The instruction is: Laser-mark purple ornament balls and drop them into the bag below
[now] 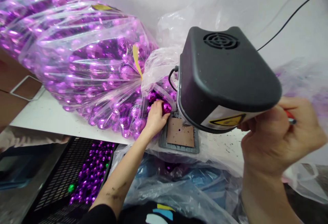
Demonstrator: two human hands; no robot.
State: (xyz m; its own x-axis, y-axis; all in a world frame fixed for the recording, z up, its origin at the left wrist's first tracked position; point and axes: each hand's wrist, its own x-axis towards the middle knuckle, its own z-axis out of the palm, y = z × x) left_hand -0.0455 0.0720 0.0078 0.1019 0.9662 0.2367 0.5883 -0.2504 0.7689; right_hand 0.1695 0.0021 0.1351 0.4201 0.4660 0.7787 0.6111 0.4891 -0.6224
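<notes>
My left grip (pixel 156 117) holds a purple ball (pixel 167 107); slackening could drop it. My right grip (pixel 275 138) encloses a red object (pixel 289 115).

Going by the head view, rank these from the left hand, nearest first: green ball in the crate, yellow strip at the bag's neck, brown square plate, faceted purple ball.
1. Faceted purple ball: held by the left hand.
2. Brown square plate: just right of the hand.
3. Yellow strip: beyond the hand, at the bag's neck.
4. Green ball: lower left, inside the crate.
</notes>
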